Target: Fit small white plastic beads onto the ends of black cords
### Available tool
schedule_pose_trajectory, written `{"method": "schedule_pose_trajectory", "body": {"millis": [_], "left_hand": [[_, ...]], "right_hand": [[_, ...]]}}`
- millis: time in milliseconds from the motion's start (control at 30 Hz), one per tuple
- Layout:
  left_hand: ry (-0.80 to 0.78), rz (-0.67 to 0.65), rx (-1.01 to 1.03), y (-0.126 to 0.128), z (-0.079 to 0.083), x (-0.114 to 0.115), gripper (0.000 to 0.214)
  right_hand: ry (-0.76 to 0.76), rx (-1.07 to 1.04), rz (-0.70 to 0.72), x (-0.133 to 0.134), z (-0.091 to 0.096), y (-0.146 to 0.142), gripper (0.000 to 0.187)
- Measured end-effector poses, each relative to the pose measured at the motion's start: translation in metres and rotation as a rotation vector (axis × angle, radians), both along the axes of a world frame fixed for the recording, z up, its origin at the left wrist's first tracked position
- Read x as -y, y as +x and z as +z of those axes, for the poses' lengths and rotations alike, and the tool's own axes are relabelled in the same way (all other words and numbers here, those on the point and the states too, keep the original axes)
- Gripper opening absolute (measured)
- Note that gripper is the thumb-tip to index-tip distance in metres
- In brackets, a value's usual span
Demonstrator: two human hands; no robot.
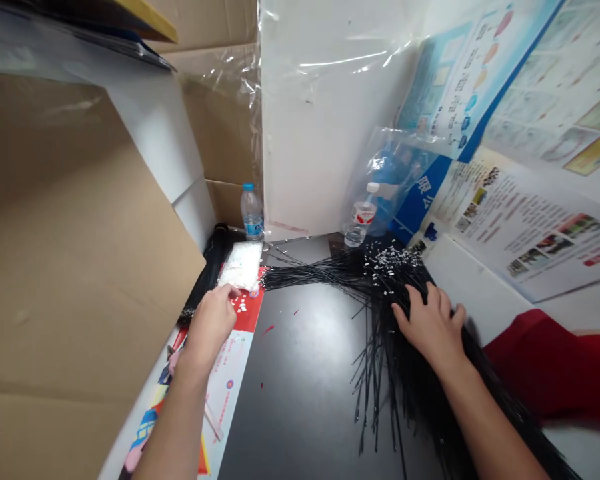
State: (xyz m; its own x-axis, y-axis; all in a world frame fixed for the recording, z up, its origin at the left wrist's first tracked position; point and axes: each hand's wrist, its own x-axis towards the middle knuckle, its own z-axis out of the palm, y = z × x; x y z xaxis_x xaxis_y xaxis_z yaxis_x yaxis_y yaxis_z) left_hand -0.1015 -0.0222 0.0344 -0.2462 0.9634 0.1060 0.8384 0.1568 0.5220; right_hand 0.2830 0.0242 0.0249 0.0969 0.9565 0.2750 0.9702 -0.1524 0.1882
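Observation:
My left hand (214,325) is at the near edge of a clear bag of small white pieces (243,265), its fingers curled together. Whatever its fingertips may hold is too small to make out. A few loose white bits (242,305) lie beside it on a red printed sheet (250,313). My right hand (433,325) rests with fingers spread on a thick heap of black cords (380,333). White tips (390,259) cluster at the heap's far end. A thinner bundle of black strands (310,273) stretches across the table between the bag and the heap.
Two plastic bottles, one blue-capped (251,212) and one white-capped (363,217), stand at the back of the dark table (300,373). Cardboard (80,253) walls the left side. Printed posters (530,220) cover the right wall; red cloth (545,367) lies at right.

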Motion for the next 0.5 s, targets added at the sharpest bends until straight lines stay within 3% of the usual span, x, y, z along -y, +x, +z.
{"method": "schedule_pose_trajectory", "body": {"millis": [100, 267, 367, 433, 500], "left_hand": [[-0.110, -0.006, -0.006, 0.001, 0.005, 0.002, 0.034], [-0.146, -0.056, -0.026, 0.002, 0.004, 0.002, 0.029], [-0.176, -0.054, -0.046, 0.002, 0.000, 0.001, 0.026], [-0.201, -0.056, -0.070, 0.002, -0.001, 0.000, 0.021], [-0.228, -0.047, -0.091, 0.003, -0.002, -0.002, 0.017]], "right_hand": [[0.009, -0.004, 0.002, -0.018, 0.007, 0.001, 0.050], [0.017, -0.058, -0.024, -0.046, 0.018, 0.001, 0.052], [0.103, -0.097, -0.006, -0.056, 0.025, -0.006, 0.053], [0.185, -0.142, 0.099, -0.060, 0.027, -0.020, 0.050], [0.198, -0.215, 0.319, -0.063, 0.027, -0.046, 0.041]]}}
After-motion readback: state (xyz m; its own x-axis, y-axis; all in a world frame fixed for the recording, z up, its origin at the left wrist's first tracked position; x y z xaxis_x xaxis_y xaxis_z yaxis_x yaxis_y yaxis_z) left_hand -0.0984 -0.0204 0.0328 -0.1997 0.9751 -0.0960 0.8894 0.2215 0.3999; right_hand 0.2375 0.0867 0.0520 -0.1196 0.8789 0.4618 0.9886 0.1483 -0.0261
